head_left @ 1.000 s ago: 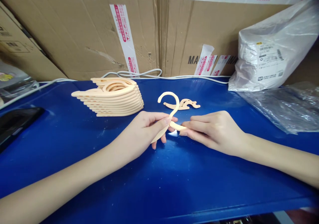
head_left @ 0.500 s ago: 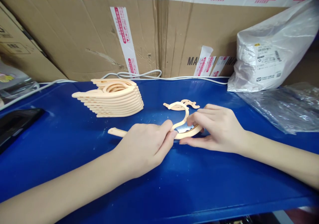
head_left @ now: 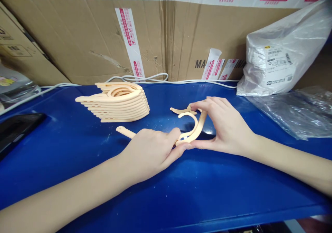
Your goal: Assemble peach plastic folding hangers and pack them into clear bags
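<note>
A cream folding clothes hanger [head_left: 198, 129] with a curved hook is held between both hands above the blue table. My left hand [head_left: 153, 150] is closed round its middle, thumb and fingers pinching near the hook's base, and one arm of it sticks out to the left. My right hand [head_left: 223, 126] grips the other arm, which slants steeply upward beside the hook; its thumb lies low near the joint and its fingers reach over the top. Behind the hook lies another cream hanger piece [head_left: 178, 111], partly hidden by the right fingers. A neat stack of folded hangers [head_left: 121, 105] stands to the left.
Cardboard boxes [head_left: 88, 39] line the back of the blue table [head_left: 166, 198], with a white cable [head_left: 192, 82] along them. A white plastic parcel [head_left: 275, 60] and clear plastic film [head_left: 290, 112] sit at the right. At the left edge is a black phone-like object [head_left: 20, 131].
The hanger's right arm has swung from nearly flat to steeply upward beside the hook. My right hand has risen with it, while my left hand stays at the middle.
</note>
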Action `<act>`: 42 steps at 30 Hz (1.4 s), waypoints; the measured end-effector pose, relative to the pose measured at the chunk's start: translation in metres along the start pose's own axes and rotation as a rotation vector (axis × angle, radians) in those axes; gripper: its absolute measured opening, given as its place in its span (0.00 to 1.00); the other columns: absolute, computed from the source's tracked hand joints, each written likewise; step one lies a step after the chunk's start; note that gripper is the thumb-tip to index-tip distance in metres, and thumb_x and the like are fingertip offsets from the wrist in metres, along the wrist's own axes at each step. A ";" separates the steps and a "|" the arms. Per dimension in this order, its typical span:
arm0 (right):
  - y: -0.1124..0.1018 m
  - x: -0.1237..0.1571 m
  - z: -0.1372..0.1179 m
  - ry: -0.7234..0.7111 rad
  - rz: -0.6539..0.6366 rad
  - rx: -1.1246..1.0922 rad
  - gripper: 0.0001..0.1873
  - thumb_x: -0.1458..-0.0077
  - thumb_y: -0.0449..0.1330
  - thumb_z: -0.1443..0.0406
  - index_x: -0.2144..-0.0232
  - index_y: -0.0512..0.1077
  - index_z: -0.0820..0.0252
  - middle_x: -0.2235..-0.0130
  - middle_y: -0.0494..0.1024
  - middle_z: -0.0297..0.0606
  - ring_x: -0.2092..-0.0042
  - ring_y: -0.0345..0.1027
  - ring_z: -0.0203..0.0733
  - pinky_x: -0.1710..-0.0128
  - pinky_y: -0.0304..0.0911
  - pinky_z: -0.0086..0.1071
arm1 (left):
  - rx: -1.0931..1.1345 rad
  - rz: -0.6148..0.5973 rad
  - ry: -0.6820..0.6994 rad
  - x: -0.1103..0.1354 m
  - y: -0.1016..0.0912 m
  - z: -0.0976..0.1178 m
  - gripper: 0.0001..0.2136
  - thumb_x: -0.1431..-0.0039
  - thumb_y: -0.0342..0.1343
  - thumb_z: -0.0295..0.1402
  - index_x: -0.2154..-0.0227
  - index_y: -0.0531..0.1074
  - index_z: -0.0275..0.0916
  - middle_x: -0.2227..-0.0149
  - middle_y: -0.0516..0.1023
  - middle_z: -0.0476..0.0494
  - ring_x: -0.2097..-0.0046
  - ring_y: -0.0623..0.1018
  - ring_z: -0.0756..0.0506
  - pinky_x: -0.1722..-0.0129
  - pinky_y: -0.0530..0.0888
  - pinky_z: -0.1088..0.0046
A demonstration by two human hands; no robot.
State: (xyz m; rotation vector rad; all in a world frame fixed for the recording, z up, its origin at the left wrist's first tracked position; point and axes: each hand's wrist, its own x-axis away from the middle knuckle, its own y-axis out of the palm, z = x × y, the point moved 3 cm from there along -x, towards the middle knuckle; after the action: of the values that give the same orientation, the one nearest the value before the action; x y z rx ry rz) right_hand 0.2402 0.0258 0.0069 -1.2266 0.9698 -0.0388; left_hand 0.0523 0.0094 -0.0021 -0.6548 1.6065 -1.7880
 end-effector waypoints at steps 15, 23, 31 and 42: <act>-0.006 0.005 -0.008 -0.079 -0.083 -0.227 0.14 0.34 0.55 0.60 0.53 0.72 0.63 0.68 0.79 0.36 0.67 0.73 0.36 0.65 0.65 0.30 | 0.018 0.056 -0.003 -0.001 0.004 -0.001 0.23 0.29 0.34 0.49 0.71 0.63 0.40 0.82 0.67 0.51 0.82 0.64 0.49 0.78 0.48 0.74; -0.009 -0.001 0.008 0.188 -0.090 -0.080 0.14 0.32 0.52 0.59 0.67 0.72 0.58 0.69 0.77 0.35 0.65 0.66 0.39 0.66 0.60 0.31 | -0.096 0.344 0.236 0.002 0.000 0.006 0.18 0.28 0.40 0.43 0.69 0.67 0.38 0.77 0.70 0.50 0.75 0.69 0.48 0.77 0.58 0.73; -0.012 -0.004 0.023 0.282 -0.188 0.190 0.04 0.41 0.55 0.69 0.65 0.69 0.58 0.68 0.73 0.35 0.64 0.63 0.43 0.67 0.57 0.34 | -0.004 0.294 0.291 -0.005 0.001 -0.004 0.12 0.30 0.45 0.32 0.60 0.74 0.36 0.51 0.75 0.39 0.47 0.73 0.39 0.50 0.72 0.58; -0.010 -0.002 0.024 0.191 -0.350 0.656 0.07 0.39 0.52 0.72 0.65 0.70 0.61 0.68 0.73 0.40 0.66 0.68 0.49 0.66 0.55 0.37 | 0.121 0.007 0.028 -0.013 0.013 -0.014 0.39 0.35 0.43 0.58 0.30 0.45 0.39 0.28 0.46 0.40 0.28 0.47 0.38 0.31 0.51 0.49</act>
State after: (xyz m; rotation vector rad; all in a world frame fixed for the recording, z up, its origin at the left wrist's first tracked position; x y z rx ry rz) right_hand 0.2591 0.0412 0.0166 -0.7717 0.7990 -0.7068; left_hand 0.0533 0.0277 -0.0164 -0.5698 1.5035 -1.8798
